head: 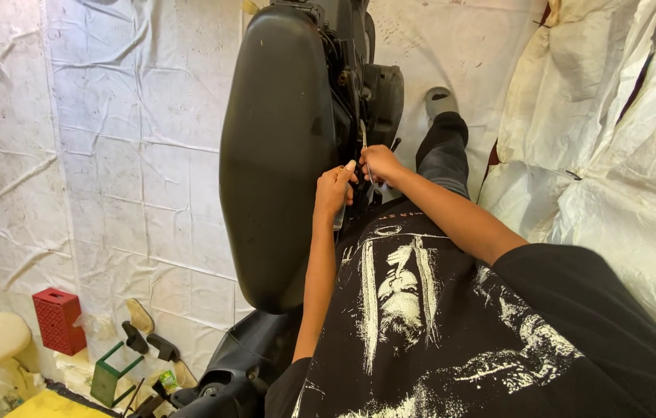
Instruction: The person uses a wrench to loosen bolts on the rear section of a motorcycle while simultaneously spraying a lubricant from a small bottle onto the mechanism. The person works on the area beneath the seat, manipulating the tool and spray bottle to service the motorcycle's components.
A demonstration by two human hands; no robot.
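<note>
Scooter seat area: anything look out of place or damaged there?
The black seat is tipped up, baring the parts beside it where both hands work: left hand, right hand. Tools lie scattered on the floor sheet. No damage is visible.

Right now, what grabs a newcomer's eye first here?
The big black scooter seat, raised on edge, fills the centre of the view. Just right of it, the left hand and right hand meet at the scooter's body, with a thin metal tool at the right hand. Low on the left, a red block stands out against the white sheeting on the floor.
</note>
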